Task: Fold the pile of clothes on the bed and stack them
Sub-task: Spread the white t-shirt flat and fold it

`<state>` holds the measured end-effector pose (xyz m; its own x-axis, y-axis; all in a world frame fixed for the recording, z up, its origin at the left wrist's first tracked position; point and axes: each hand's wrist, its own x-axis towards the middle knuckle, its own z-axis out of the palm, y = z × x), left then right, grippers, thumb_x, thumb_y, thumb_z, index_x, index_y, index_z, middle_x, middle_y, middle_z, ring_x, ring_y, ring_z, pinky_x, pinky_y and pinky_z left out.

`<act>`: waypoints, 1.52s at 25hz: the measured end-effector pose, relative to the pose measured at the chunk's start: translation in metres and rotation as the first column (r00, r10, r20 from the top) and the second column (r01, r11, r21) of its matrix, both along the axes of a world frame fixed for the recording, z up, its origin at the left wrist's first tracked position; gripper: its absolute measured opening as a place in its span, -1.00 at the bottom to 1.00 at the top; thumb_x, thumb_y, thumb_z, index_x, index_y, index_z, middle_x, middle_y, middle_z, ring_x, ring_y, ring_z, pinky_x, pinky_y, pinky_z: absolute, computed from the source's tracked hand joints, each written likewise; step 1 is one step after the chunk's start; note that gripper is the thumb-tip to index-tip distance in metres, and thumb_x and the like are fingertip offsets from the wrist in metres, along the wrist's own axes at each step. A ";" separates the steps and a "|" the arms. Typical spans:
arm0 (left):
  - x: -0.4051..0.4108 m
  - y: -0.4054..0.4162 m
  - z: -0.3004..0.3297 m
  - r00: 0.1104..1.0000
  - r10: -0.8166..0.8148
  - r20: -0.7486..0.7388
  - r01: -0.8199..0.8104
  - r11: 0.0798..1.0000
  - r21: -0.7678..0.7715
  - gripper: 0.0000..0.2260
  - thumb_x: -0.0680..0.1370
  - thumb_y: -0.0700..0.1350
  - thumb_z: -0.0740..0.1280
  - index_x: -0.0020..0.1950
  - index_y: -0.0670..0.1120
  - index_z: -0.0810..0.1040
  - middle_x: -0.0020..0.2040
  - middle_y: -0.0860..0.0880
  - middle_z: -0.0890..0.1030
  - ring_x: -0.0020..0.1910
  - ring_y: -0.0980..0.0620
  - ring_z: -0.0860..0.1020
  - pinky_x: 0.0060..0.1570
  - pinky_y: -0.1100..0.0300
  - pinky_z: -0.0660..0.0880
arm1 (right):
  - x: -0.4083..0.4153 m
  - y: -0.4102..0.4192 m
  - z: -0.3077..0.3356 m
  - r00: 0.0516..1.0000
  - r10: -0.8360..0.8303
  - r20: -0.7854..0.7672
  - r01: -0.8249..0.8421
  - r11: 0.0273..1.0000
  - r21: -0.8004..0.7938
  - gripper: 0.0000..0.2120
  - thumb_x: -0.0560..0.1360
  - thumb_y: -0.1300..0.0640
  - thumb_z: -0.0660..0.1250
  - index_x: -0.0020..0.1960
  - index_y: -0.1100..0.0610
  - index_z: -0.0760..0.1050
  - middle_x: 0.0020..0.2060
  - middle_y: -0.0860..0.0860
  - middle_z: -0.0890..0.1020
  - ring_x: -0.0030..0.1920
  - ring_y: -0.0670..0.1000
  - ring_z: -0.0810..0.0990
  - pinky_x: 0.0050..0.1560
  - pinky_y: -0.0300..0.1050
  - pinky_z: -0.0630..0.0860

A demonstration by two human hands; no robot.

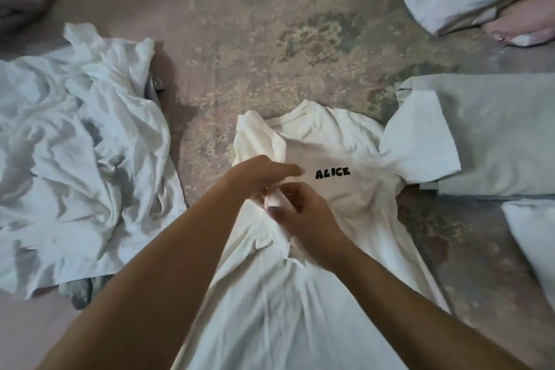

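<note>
T-shirt (345, 141) lengthwise, collar apparently pointing away.

only 1 piece of text can be read: the word "alice" (332, 173), printed in bold black capital letters on the chest of the white t-shirt (345, 135) spread on the bed, just beyond the fingertips of the left hand (261, 173); nothing else in view carries a legible label, brand, number or sign
</note>
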<state>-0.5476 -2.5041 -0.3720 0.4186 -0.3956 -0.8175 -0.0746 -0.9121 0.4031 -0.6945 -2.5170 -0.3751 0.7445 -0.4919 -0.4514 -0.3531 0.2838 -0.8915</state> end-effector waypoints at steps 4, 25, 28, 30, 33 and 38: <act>0.039 0.039 0.015 0.987 -0.026 0.156 0.041 0.995 -0.096 -0.81 0.53 -0.18 0.34 0.04 -0.29 0.58 -0.25 -0.14 0.51 -0.30 -0.05 0.47 -0.46 0.25 0.34 | 0.037 0.059 0.010 0.996 0.010 -0.090 -0.051 0.884 -0.465 -0.57 0.37 0.14 0.45 0.22 0.08 0.49 -0.04 -0.07 0.58 -0.04 -0.07 0.54 -0.01 -0.12 0.52; 0.128 0.199 0.000 0.800 0.259 -0.541 -0.447 0.859 -0.249 -0.63 0.51 -0.41 0.29 0.22 -0.04 0.48 -0.06 -0.11 0.63 -0.12 -0.04 0.64 -0.15 0.08 0.60 | 0.116 0.190 -0.015 0.881 -0.424 -0.207 0.355 0.885 -0.301 -0.67 0.40 0.10 0.44 0.15 0.04 0.51 -0.03 -0.10 0.58 0.02 -0.09 0.54 0.05 -0.34 0.44; 0.149 0.210 0.006 0.860 0.065 -0.507 -0.235 0.931 -0.279 -0.44 0.43 -0.45 0.36 0.35 -0.04 0.41 0.02 -0.20 0.63 -0.02 -0.14 0.62 -0.04 0.04 0.59 | 0.125 0.205 -0.012 0.877 -0.434 -0.208 0.295 0.827 -0.478 -0.61 0.41 0.37 0.32 0.23 0.19 0.47 0.09 0.02 0.49 0.05 -0.16 0.41 0.02 -0.59 0.26; 0.172 0.216 0.011 0.926 -0.020 -0.378 -0.096 0.954 -0.284 -0.34 0.34 -0.34 0.48 0.40 -0.06 0.38 0.04 -0.26 0.63 0.04 -0.23 0.61 0.10 -0.08 0.54 | 0.130 0.217 -0.013 0.847 -0.503 -0.174 0.334 0.757 -0.562 -0.67 0.42 0.46 0.24 0.15 0.27 0.49 0.06 0.11 0.53 0.00 -0.24 0.37 -0.02 -0.61 0.26; 0.201 0.224 0.021 0.975 -0.133 -0.176 0.066 0.938 -0.340 -0.40 0.38 -0.31 0.50 0.32 0.06 0.37 -0.05 -0.16 0.63 -0.10 -0.04 0.62 -0.12 0.27 0.54 | 0.143 0.236 -0.010 0.837 -0.525 -0.152 0.325 0.703 -0.632 -0.79 0.42 0.40 0.24 0.01 0.26 0.54 -0.01 0.12 0.56 0.02 -0.13 0.44 -0.05 -0.53 0.33; 0.234 0.248 0.019 0.909 -0.319 0.267 0.406 0.819 -0.405 -0.77 0.47 -0.36 0.36 0.06 -0.13 0.63 -0.14 0.05 0.52 -0.15 0.02 0.56 -0.27 0.48 0.40 | 0.194 0.291 -0.012 0.805 -0.556 -0.209 0.266 0.652 -0.710 -0.71 0.49 0.11 0.13 -0.07 0.22 0.59 -0.16 0.11 0.60 -0.13 0.14 0.56 -0.12 -0.21 0.36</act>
